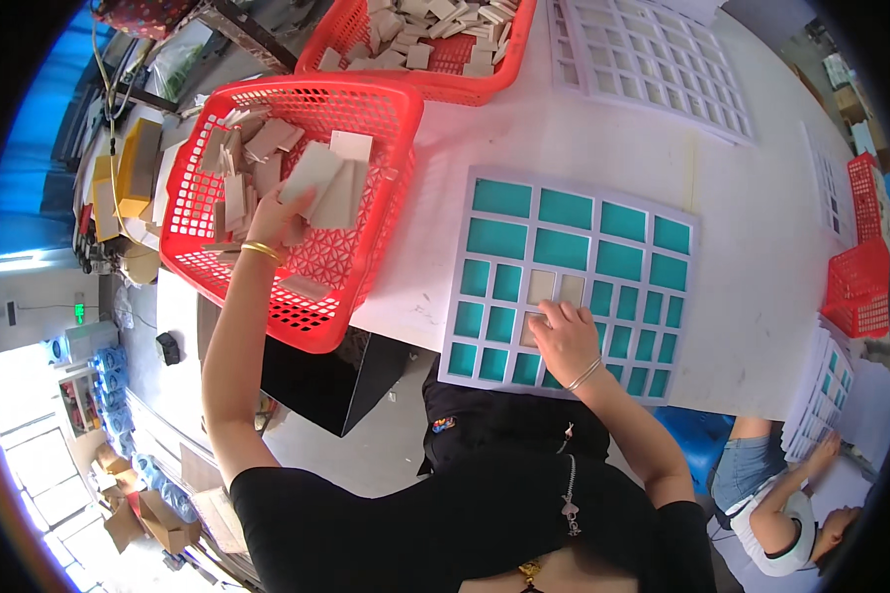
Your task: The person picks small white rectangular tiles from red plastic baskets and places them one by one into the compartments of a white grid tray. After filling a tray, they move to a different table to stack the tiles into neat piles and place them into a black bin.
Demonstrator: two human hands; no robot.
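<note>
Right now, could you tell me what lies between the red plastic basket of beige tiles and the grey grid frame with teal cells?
In the head view, only bare white tabletop separates the red plastic basket from the grey grid frame.

Vantage: one head-worn fisheye view, high above the white table (603,148), close over the person's own torso and arms.
Facing: steeply down and forward; near edge of the scene at the bottom, far edge at the top.
Nearness: the grid frame (564,287) sits near centre, the red basket (386,99) left.
Distortion: straight edges bow toward the dark round rim.
</note>
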